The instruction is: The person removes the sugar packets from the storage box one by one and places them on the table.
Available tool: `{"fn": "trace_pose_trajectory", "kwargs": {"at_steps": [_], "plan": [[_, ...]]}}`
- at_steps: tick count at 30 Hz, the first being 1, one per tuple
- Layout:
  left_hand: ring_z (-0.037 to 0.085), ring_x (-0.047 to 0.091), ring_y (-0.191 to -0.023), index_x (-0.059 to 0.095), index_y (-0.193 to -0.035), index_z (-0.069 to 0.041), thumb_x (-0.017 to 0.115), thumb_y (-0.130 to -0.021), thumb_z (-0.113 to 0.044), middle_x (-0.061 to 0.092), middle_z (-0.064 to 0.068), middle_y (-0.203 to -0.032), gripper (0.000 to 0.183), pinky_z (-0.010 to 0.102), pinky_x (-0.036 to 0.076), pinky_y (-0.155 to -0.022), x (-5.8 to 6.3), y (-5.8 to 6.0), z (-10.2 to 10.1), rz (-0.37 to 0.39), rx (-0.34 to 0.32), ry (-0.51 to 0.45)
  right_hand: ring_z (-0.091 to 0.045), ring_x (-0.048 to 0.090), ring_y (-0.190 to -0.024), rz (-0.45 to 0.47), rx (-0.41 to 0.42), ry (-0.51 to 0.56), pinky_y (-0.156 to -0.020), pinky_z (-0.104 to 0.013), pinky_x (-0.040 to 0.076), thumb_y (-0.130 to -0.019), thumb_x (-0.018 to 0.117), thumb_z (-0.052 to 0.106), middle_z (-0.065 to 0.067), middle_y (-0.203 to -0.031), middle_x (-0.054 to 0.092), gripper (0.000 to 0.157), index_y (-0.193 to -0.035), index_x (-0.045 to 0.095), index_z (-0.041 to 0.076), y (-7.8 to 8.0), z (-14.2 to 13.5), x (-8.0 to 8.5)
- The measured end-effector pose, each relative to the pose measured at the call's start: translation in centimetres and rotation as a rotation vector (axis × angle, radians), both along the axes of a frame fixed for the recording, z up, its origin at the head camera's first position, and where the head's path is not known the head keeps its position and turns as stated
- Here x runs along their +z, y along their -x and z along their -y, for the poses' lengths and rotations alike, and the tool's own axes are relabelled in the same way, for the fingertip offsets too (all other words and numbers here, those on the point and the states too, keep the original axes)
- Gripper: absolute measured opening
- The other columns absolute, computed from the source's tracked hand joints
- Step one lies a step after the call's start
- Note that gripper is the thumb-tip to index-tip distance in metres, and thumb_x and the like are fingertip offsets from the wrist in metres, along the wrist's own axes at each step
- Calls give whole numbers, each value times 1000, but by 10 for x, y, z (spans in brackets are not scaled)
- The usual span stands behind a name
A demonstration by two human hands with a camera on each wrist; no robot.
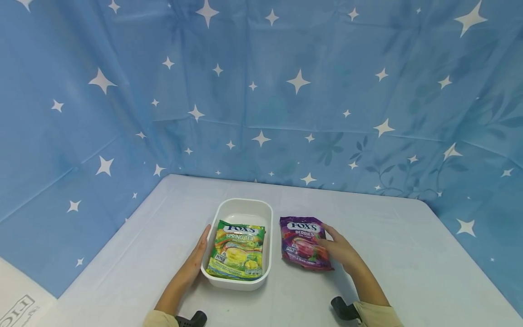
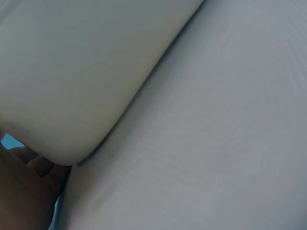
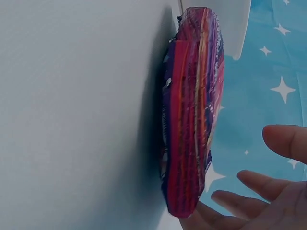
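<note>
A white plastic tub [image 1: 241, 284] stands on the table with a green and yellow bag of Fox's Spring Tea candy [image 1: 237, 252] lying inside it. My left hand [image 1: 194, 263] rests along the tub's left side, its fingers nearly straight. The left wrist view shows its fingers [image 2: 41, 165] at the corner of the tub wall. To the right of the tub lies a purple bag of Fox's Berries candy [image 1: 304, 245]. My right hand [image 1: 343, 250] is at the bag's right edge, thumb and fingers spread. In the right wrist view the thumb [image 3: 285, 140] is apart from the bag.
A white cloth covers the table [image 1: 400, 254]. Behind and beside it hangs a blue curtain [image 1: 261, 91] with white stars. At the lower left is a pale surface with printed lettering [image 1: 18, 309]. A black wrist mount [image 1: 344, 309] sits at each sleeve.
</note>
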State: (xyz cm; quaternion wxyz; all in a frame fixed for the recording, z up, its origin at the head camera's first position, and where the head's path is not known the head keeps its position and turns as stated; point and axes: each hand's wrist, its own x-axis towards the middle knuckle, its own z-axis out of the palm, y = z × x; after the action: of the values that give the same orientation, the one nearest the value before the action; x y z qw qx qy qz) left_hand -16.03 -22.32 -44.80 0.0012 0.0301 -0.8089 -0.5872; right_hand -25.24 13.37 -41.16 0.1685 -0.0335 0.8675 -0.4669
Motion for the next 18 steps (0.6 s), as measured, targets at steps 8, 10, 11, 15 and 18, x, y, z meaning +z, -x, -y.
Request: {"fn": "trace_pose_trajectory", "kwargs": {"at_steps": [8, 10, 11, 15, 18], "plan": [[35, -4, -141, 2, -148, -19, 10, -97, -50, -1, 9, -155, 61, 64, -1, -106, -2, 1, 0, 0, -1, 3, -51, 19, -131, -23, 12, -19, -100, -68, 20, -93, 47, 26, -28, -148, 15, 61, -144, 19, 8, -1, 6, 5], [35, -4, -141, 2, -148, -20, 10, -96, -51, -1, 9, -155, 61, 64, -1, -106, -2, 1, 0, 1, 0, 4, -51, 17, -132, -32, 17, -34, -100, -67, 19, -93, 47, 26, -28, -148, 15, 61, -144, 19, 8, -1, 8, 6], [35, -4, -141, 2, -148, -20, 10, -96, -51, -2, 8, -155, 61, 64, -1, -106, -2, 1, 1, 4, 0, 4, -51, 17, -132, -34, 18, -39, -101, -67, 19, -93, 47, 26, -28, -148, 15, 61, -145, 19, 8, -1, 9, 7], [34, -4, -141, 2, -148, -20, 10, -96, -51, -2, 7, -155, 61, 63, -1, -106, -3, 1, 1, 9, 1, 2, -50, 15, -133, -47, 23, -44, -101, -67, 18, -93, 47, 24, -28, -147, 17, 61, -145, 19, 9, 0, 15, 9], [34, -4, -141, 2, -148, -20, 10, -96, -51, -1, 7, -155, 61, 63, -1, -106, -4, 2, 1, 7, 2, -2, -50, 17, -133, -61, 32, -38, -101, -68, 19, -93, 47, 25, -27, -147, 20, 61, -145, 20, 11, 0, 21, 12]]}}
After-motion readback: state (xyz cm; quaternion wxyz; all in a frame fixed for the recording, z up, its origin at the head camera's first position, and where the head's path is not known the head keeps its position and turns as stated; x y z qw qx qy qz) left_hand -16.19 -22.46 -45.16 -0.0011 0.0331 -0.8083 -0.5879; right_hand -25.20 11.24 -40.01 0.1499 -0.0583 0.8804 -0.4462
